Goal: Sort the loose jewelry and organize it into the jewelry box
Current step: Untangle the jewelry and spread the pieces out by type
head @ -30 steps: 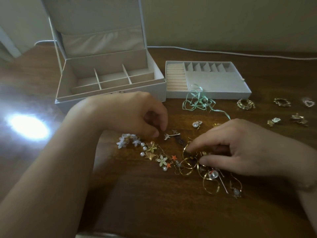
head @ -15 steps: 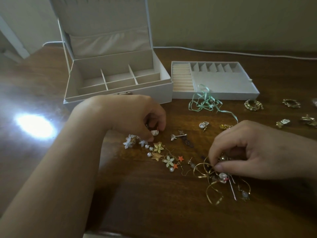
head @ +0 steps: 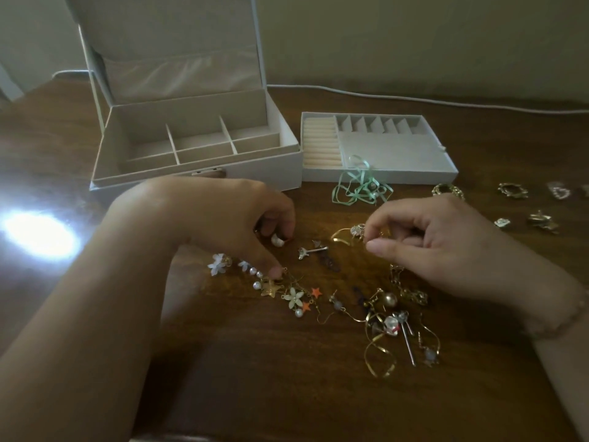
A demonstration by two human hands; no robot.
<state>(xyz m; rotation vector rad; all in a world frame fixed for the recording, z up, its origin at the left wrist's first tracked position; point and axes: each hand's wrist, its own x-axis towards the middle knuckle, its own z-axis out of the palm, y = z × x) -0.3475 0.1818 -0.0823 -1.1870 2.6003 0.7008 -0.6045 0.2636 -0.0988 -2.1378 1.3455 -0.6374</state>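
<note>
Head view: sorting stage, box compartments empty. Right hand [head: 439, 247] pinches a gold earring [head: 345, 235], lifted above the desk [head: 255, 378]. Left hand [head: 223, 221] curled, fingers holding a pearl piece [head: 276, 240], thumb on the loose jewelry [head: 318, 298] pile. Jewelry box [head: 197, 145] open behind, tray [head: 382, 148] beside. Next likely: carry earring to a compartment.
</note>
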